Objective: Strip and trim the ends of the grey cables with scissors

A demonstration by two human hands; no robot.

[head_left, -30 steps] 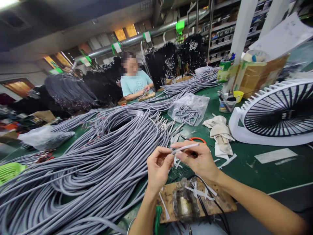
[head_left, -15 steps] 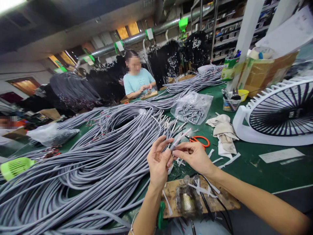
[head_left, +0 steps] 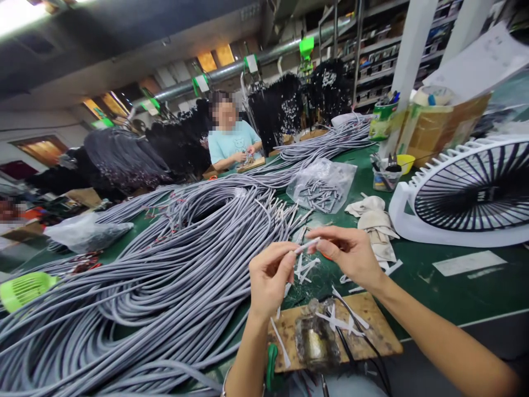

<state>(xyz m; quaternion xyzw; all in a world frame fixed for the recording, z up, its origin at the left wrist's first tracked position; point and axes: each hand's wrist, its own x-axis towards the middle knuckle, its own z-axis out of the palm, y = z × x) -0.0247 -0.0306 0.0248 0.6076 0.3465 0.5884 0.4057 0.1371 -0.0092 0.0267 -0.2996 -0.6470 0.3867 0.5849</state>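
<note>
My left hand [head_left: 270,278] is closed, its thumb and fingers pinching one end of a slim pale grey cable piece [head_left: 307,246]. At the other end, the fingertips of my right hand [head_left: 351,256] are closed on the same piece. It slants slightly upward to the right between them; the part inside my left hand is hidden. Below my hands lies a wooden board [head_left: 380,331] carrying a grimy metal block [head_left: 314,341], white strips [head_left: 285,350] and a black cord [head_left: 351,309]. My right hand covers most of an orange-handled tool.
Long grey cables [head_left: 165,286] cover the left side of the green table [head_left: 417,281]. Behind my hands are a plastic bag [head_left: 322,184] of short grey pieces and folded cloths [head_left: 374,220]. A white fan [head_left: 467,193] stands right. A person [head_left: 233,138] sits opposite.
My hands have moved apart, with the right hand farther right. The pale piece, which pointed steeply upward, lies flatter between them. The orange handles are now mostly covered by my right hand.
</note>
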